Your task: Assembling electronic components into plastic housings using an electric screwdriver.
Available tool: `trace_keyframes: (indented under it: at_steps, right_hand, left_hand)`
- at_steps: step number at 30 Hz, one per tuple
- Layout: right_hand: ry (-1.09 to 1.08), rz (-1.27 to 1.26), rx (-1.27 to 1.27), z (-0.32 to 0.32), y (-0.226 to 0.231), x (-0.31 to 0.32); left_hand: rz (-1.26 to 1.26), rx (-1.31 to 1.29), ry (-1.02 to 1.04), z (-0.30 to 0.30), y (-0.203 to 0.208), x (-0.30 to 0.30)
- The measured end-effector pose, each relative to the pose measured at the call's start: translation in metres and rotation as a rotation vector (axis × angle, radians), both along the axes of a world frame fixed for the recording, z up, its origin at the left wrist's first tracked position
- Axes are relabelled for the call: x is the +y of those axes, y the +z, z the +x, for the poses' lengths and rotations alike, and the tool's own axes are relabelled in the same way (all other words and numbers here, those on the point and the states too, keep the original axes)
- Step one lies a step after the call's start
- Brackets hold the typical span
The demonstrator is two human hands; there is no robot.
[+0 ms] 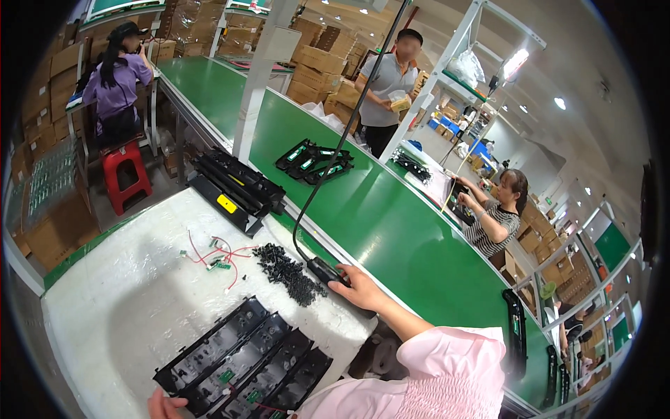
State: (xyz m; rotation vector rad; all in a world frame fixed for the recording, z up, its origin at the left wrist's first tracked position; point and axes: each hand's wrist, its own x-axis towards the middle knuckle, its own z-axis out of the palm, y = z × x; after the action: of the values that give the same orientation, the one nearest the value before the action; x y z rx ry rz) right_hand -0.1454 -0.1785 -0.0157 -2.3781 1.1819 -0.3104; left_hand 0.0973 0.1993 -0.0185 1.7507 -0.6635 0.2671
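My right hand (357, 288) is closed around a black corded electric screwdriver (322, 271), at the right edge of a white work surface (125, 307). Its cable rises from the tool's far end. Left of it lies a heap of small black screws (283, 274). Several long black plastic housings (237, 356) lie side by side nearer me, some with small green circuit boards inside. My left hand (166, 403) is at the near left end of these housings, fingers apart and partly cut off by the frame's lower edge. Small boards with red wires (218, 257) lie beyond the housings.
More black housings (234, 188) are stacked at the far edge of my surface, one with a yellow label. A green conveyor belt (391, 230) runs alongside, carrying black parts (314, 160). Co-workers are beyond it and at the far left, near a red stool (127, 174). A white post (255, 91) stands close.
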Motion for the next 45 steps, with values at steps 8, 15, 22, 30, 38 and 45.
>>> trace_keyframes:
  at_steps: [8, 15, 22, 30, 38, 45]
  right_hand:
    - [-0.08, -0.055, 0.087, 0.024, -0.001, 0.004]
    - [-0.003, -0.042, -0.037, 0.004, -0.003, 0.007]
    - [0.063, -0.155, 0.014, 0.004, -0.007, 0.008]
    - [0.024, -0.163, -0.019, 0.005, -0.005, 0.011]
    - [0.026, -0.166, -0.024, 0.004, -0.005, 0.01]
    - [0.043, -0.184, -0.016, 0.007, -0.007, 0.011]
  left_hand:
    - [-0.153, 0.328, 0.029, -0.004, 0.025, 0.0]
    - [-0.208, 0.396, -0.012, 0.0, 0.008, 0.008]
    - [0.0, 0.362, -0.001, 0.005, 0.001, 0.002]
    - [0.079, 0.427, -0.004, 0.006, -0.009, -0.005]
    - [0.163, 0.561, 0.04, 0.003, 0.007, -0.015]
    - [0.145, 0.508, -0.008, 0.008, -0.001, -0.009]
